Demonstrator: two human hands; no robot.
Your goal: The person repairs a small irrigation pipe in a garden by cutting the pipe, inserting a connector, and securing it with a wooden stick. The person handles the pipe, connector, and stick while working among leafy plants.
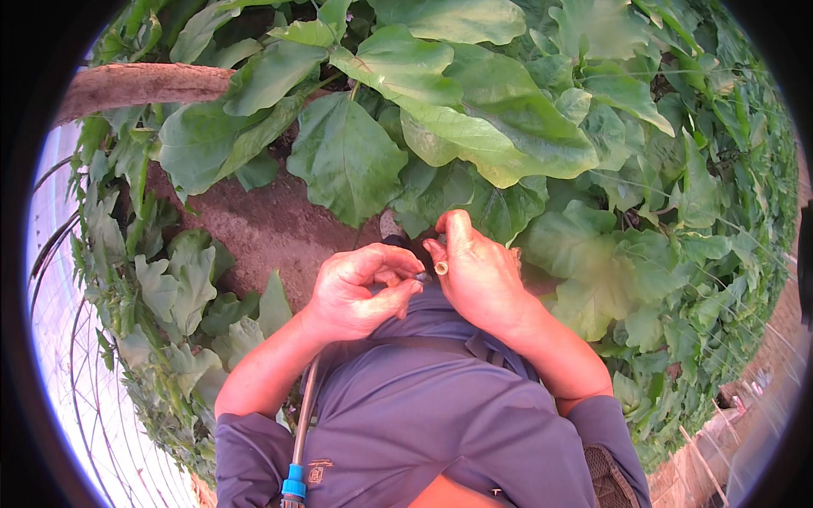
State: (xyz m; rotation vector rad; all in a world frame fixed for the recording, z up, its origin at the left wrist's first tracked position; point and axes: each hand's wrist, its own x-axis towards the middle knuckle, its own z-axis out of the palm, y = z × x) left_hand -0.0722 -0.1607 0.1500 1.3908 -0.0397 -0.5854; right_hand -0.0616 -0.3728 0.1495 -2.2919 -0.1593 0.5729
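OK, both hands are meeting in front of the person's waist, close but w/ a small gap showing. L hand (pixel 360 288) is curling in, thumb & forefinger apparently pinching a tiny dark bit (pixel 423 277); other fingers are folding behind. R hand (pixel 484 275) is closing round a short tube (pixel 441 267), its open end poking out below the fingers & facing up at the viewer. So the tube is sitting just R of the dark bit, nearly lining up; can't tell if they're touching.

Why so? Prob b/c small parts are needing fingertip control, & holding them centrally is putting both in easy reach & sight. The slim rod (pixel 306 411) is running up alongside the torso & passing under the L forearm, prob resting there so the fingers are staying free. Its top end is hiding, so can't tell what it's joining.

Looks-wise: tube's rim is showing round, yellowish, brass-like, w/ a darker hollow. Dark bit is reading blackish-grey, too small for details. Rod's looking straight, dull metallic, w/ a bright blue collar (pixel 294 483) near the bottom. Broad green leaves (pixel 347 157) are hanging just beyond the hands.
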